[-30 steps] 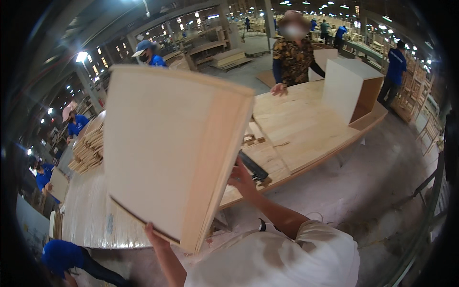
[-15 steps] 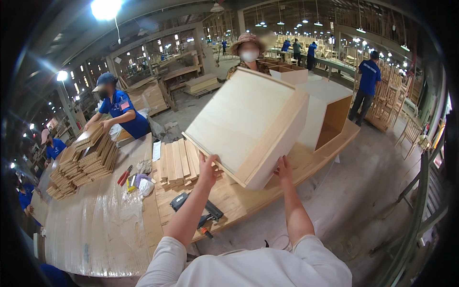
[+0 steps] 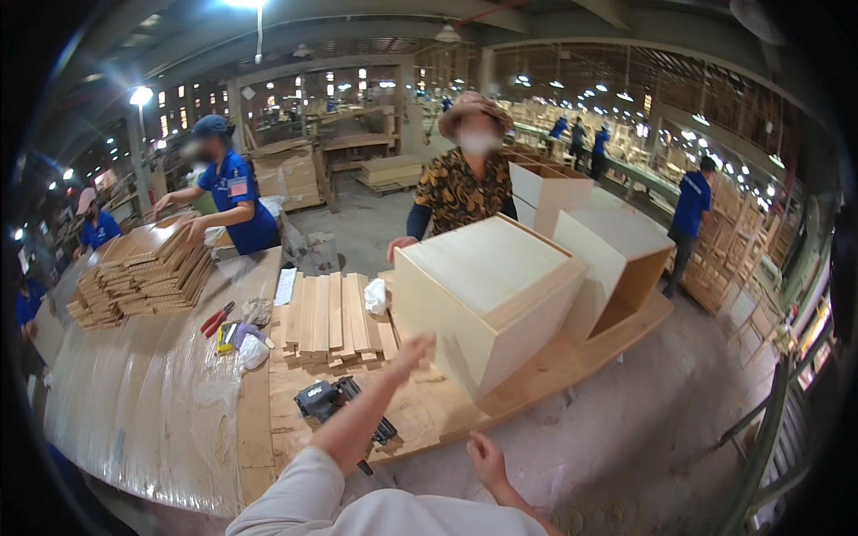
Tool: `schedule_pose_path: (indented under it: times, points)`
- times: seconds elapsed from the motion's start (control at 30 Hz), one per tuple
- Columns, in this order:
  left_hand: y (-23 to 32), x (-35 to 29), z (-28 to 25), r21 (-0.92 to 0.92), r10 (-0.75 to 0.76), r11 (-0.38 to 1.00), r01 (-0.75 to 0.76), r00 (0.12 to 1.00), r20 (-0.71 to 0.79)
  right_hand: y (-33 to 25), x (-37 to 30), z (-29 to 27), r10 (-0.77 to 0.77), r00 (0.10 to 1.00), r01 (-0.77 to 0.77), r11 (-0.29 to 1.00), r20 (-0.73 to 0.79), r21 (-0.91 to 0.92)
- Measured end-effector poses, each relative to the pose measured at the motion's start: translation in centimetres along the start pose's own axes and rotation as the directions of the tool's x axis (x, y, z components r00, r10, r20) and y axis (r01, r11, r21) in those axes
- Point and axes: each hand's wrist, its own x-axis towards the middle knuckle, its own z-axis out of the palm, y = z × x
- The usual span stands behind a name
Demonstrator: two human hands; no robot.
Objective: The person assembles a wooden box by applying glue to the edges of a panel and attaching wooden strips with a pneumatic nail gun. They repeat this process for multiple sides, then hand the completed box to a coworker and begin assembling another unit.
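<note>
A pale wooden box-shaped cabinet (image 3: 451,322) stands upright on the wooden workbench (image 3: 429,418), its closed faces turned toward me. My left hand (image 3: 413,357), blurred, is beside the cabinet's lower left face with fingers stretched out and nothing in them; whether it touches the panel I cannot tell. Drawn back in front of the bench edge, my right hand (image 3: 487,461) is curled with nothing visible in it. Under my left forearm lies a black nail gun (image 3: 326,399), partly covered. A co-worker's hand (image 3: 401,247) rests at the cabinet's far left edge.
Several wooden strips (image 3: 329,313) lie left of the cabinet, a white cloth (image 3: 376,297) on them. An open-fronted cabinet (image 3: 617,255) stands at its right. Red-handled pliers (image 3: 217,319) and a stack of boards (image 3: 143,272) are farther left. Another person (image 3: 234,192) handles the boards.
The cabinet was tilted up in both my hands; now it stands on the bench, released. My right hand has pulled back toward me. The co-worker behind it shows more fully.
</note>
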Motion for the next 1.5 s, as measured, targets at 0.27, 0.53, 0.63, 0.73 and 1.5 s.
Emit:
schedule_pose_path:
  times: [0.27, 0.53, 0.63, 0.73, 1.5]
  points:
    - [-13.7, -22.3, -5.6, 0.003, 0.027, 1.0, -0.027, 0.998, -0.065, 1.0, -2.6, 2.2, -0.048, 0.978, 0.08, 0.985, 0.202, -0.155]
    - [-15.4, -39.5, -13.4, 0.348, 0.215, 0.937, -0.025, 0.828, -0.518, -3.7, -0.8, 16.1, -0.231, 0.748, 0.378, 0.919, 0.622, -0.114]
    - [-15.4, -45.8, -13.9, 0.361, 0.162, 0.926, 0.11, 0.747, -0.645, -4.2, -1.3, 21.9, -0.304, 0.612, 0.606, 0.773, 0.73, -0.187]
    - [-17.1, -52.1, -14.4, 0.379, 0.17, 0.903, 0.204, 0.64, -0.749, -4.4, -2.7, 27.2, -0.29, 0.545, 0.711, 0.657, 0.787, -0.251]
    - [-21.4, -65.1, -22.1, 0.198, 0.117, 0.949, 0.245, 0.308, -0.944, -5.0, -9.5, 32.9, -0.24, 0.636, 0.664, 0.655, 0.734, -0.361]
